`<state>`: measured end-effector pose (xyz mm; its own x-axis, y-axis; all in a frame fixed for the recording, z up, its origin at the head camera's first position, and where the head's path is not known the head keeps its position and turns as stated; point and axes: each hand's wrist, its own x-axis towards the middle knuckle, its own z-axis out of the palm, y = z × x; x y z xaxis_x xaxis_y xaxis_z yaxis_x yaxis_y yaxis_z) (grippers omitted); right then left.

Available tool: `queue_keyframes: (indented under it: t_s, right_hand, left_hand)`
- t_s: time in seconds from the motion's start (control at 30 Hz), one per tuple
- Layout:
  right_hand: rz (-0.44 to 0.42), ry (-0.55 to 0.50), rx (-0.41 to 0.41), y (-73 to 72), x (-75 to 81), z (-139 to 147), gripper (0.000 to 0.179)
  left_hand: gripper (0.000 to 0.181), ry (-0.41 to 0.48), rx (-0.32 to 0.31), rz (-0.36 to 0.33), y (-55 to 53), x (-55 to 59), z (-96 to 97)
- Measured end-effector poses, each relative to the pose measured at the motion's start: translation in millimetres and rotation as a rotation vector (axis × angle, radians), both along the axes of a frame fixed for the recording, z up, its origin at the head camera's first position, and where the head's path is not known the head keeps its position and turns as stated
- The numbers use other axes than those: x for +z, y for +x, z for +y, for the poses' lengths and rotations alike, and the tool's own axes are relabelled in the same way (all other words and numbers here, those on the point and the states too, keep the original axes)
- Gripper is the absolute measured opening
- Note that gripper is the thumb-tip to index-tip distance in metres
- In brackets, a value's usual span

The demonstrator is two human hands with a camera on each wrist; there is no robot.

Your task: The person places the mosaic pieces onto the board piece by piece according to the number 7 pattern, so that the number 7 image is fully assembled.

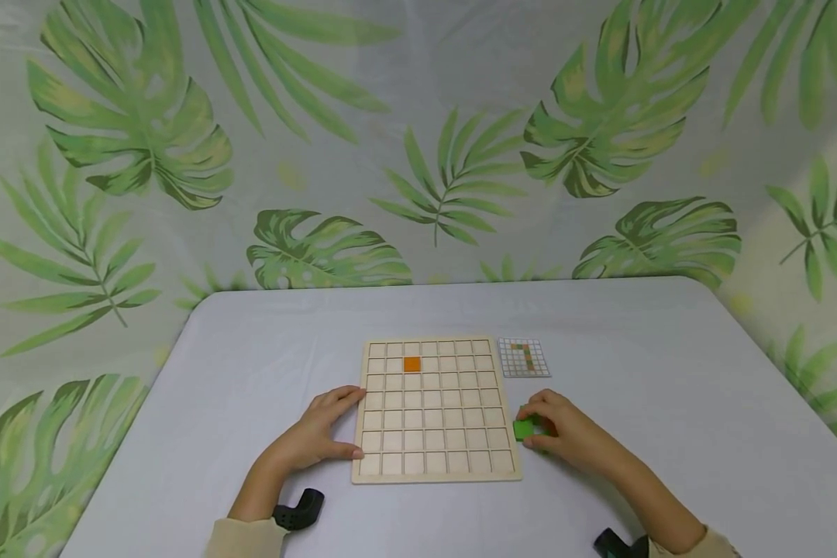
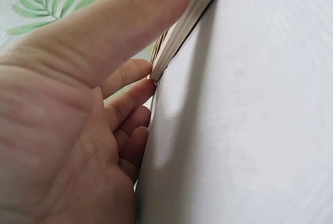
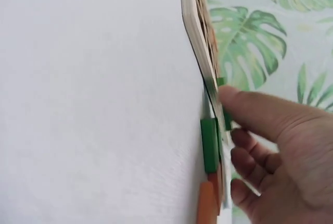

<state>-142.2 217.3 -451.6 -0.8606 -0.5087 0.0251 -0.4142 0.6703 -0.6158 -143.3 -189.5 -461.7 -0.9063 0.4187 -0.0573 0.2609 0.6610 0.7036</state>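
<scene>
A wooden grid board point(image 1: 435, 479) lies flat on the table, with one orange tile point(image 1: 412, 364) in the second row from the top, third column. My left hand point(image 1: 314, 434) touches the board's left edge with thumb and fingertips spread apart. In the left wrist view, the thumb point(image 2: 119, 28) reaches the board's side. Just off the board's right edge, my right hand point(image 1: 565, 430) pinches a green tile point(image 1: 523, 431) between thumb and fingers. The right wrist view shows another green tile point(image 3: 209, 146) and an orange tile point(image 3: 206, 203) on the table near that hand.
A small printed pattern card point(image 1: 524, 357) with a grid of orange and green squares lies beside the board's upper right corner. Both wrists wear black devices point(image 1: 300, 510). A leaf-patterned cloth point(image 1: 453, 170) hangs behind the white table point(image 1: 286, 325).
</scene>
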Motion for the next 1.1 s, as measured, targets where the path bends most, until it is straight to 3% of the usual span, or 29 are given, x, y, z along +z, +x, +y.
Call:
queue_keyframes:
  t_s: [0.17,0.5,0.67,0.8,0.97,1.1]
  right_hand:
    - [-0.016,-0.024,-0.024,-9.8,14.9,-7,0.031]
    - [0.145,-0.157,0.009,-51.0,36.8,-58,0.035]
    - [0.145,-0.204,0.023,-75.7,30.3,-89,0.033]
    - [0.076,-0.187,0.021,-90.0,15.5,-106,0.032]
    - [-0.030,-0.146,-0.020,-99.0,-1.8,-114,0.032]
    - [-0.009,-0.155,0.008,-101.3,-7.4,-117,0.030]
  left_hand:
    - [0.091,0.003,-0.024,0.011,0.1,-0.6,-2.3]
    - [0.092,0.013,-0.023,0.017,0.1,-2.4,-3.5]
    - [0.091,0.021,-0.026,0.025,-0.4,-3.3,-3.1]
    - [0.090,0.023,-0.040,0.038,-1.2,-3.7,-2.5]
    - [0.090,0.019,-0.043,0.040,-1.3,-3.8,-2.4]
    - [0.091,0.017,-0.024,0.033,-0.7,-3.6,-3.4]
